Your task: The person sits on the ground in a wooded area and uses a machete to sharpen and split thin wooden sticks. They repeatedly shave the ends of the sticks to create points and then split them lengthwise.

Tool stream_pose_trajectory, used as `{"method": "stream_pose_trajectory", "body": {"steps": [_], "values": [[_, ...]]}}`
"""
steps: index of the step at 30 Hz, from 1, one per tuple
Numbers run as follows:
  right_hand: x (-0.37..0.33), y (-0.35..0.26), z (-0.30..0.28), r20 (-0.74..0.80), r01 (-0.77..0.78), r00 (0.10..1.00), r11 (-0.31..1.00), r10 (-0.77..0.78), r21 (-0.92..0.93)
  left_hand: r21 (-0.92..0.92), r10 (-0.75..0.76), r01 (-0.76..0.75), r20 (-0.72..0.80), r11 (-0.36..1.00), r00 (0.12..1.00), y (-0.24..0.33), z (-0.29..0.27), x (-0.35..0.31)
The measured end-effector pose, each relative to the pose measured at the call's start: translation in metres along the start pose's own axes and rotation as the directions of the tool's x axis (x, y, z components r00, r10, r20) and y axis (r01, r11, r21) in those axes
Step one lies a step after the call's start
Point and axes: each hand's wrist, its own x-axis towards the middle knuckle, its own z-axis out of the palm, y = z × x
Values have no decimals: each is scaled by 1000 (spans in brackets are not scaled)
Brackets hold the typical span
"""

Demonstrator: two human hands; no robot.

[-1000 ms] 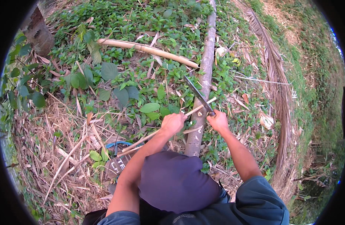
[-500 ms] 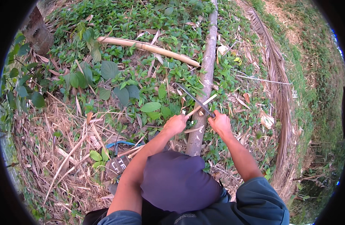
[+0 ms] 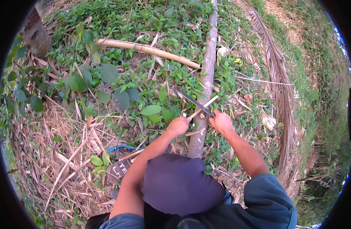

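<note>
My left hand (image 3: 178, 126) is closed around the lower end of a thin pale stick (image 3: 211, 101), which slants up to the right across a log. My right hand (image 3: 222, 122) grips the handle of a long knife (image 3: 188, 98). Its dark blade points up and left and crosses the stick over the log, between my two hands. Beneath both, the grey-brown log (image 3: 208, 68) runs away from me, with a small pale cut mark near the crossing. The handle is mostly hidden in my fist.
A long pale split stem (image 3: 148, 49) lies to the log's left. Right of it stretches a dry palm frond (image 3: 276, 65). A tree trunk (image 3: 37, 34) stands far left. Leafy plants, dry straw and a blue strap (image 3: 122, 147) lie around. A dark cloth-covered rounded shape (image 3: 183, 187) is in front of me.
The knife has tilted a little flatter, its tip lower and further left. My right hand has shifted slightly with it. The left hand keeps its hold on the stick.
</note>
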Motion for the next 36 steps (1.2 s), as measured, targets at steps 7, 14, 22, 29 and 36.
{"method": "stream_pose_trajectory", "body": {"steps": [7, 14, 22, 29, 36], "values": [[1, -2, -1, 41, -168, 985, 891, 166, 422, 186, 139, -119, -103, 975, 985, 13, -16, -34], [-16, 8, 15, -175, -85, 974, 951, 141, 296, 194, 29, -19, -48, 981, 998, 17, -12, -31], [-17, 10, 9, -128, -111, 982, 972, 139, 205, 220, 36, -20, -70, 975, 997, 24, -10, -32], [-23, -12, -1, -207, 35, 978, 971, 15, 238, 223, 50, -29, -91, 974, 995, 26, -12, -33], [-6, 7, 22, -114, -47, 992, 997, 54, 65, 212, 41, -26, -66, 977, 997, 25, 0, -28]]}}
